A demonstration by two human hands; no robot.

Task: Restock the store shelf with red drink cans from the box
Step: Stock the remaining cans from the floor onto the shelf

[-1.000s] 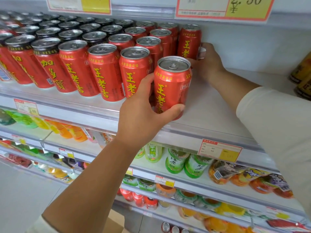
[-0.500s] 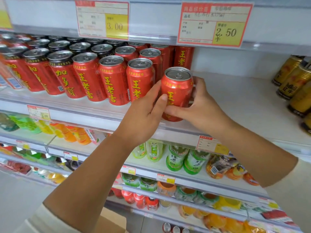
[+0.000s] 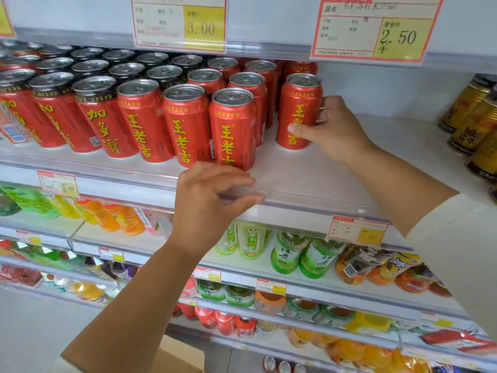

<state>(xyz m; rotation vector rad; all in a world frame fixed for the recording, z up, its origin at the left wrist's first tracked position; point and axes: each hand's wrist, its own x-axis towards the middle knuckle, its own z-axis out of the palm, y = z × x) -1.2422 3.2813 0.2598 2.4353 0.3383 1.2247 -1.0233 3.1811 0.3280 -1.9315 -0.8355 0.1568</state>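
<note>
The right hand [image 3: 333, 130] grips a red can [image 3: 298, 103], fingertips hidden behind it; the left hand [image 3: 209, 200], loosely curled and empty, is at the shelf [image 3: 309, 179] lip.

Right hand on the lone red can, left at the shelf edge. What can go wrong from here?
1. The right hand has its grip on the lone can from the side; pushed toward the rows, the can may tip or knock the neighbouring can.
2. The left hand sits at the shelf lip just below the front corner can; raised carelessly, it could bump that can.
</note>
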